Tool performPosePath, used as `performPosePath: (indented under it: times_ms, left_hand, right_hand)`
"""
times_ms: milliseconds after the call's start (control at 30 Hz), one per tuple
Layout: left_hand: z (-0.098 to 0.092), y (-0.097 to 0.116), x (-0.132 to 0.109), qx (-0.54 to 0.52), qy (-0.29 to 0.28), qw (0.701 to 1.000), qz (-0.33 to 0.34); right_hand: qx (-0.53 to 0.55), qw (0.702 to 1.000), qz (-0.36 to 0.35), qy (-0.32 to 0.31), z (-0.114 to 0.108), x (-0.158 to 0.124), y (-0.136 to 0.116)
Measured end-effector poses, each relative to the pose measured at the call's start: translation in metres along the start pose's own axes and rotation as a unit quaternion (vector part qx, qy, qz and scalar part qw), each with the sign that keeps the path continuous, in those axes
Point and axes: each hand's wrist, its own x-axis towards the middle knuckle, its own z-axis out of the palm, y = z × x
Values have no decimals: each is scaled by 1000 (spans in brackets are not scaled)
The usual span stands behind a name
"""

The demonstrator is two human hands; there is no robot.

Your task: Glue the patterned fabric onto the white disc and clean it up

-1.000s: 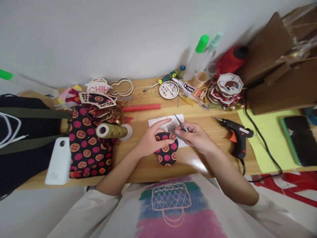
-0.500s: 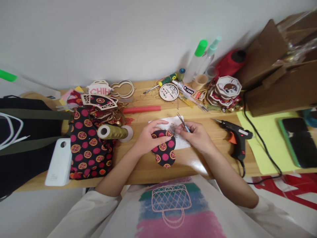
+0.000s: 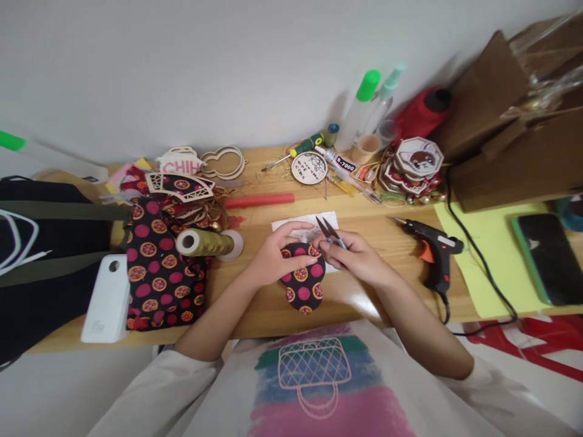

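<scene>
Between the thumb and fingers of my left hand [image 3: 276, 258] is a gourd-shaped piece of black fabric [image 3: 303, 284] with pink and orange round motifs. My right hand [image 3: 357, 258] is closed around small thread snips [image 3: 331, 233], whose dark blades are spread and point up and away from me. The right fingertips are at the upper right edge of the fabric piece. Under both hands lies a white paper [image 3: 286, 227] with dark scraps on it, partly hidden by the hands.
A black glue gun [image 3: 432, 243] lies to the right, its cord crossing yellow paper [image 3: 473, 267] beside a phone [image 3: 551, 258]. Olive thread spool [image 3: 209, 243] and folded patterned fabric [image 3: 159, 267] are on the left. Bottles [image 3: 364, 103] and a cardboard box [image 3: 510, 133] stand at the back.
The snips' blades have opened and swung slightly left, nearer the fabric's edge. My right hand has shifted a little toward the fabric; my left hand keeps hold of it.
</scene>
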Motion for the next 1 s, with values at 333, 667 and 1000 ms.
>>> performPosePath:
  times_ms: [333, 667, 1000]
  left_hand:
    - [0, -3, 1, -1, 7, 1000, 12]
    - [-9, 5, -2, -111, 9, 993, -33]
    - [-3, 4, 2, -38, 100, 994, -6]
  right_hand:
    - [-45, 998, -38, -6, 0, 1, 2]
    - [-130, 987, -38, 89, -4, 4, 4]
    - [-144, 978, -49, 145, -5, 4, 9]
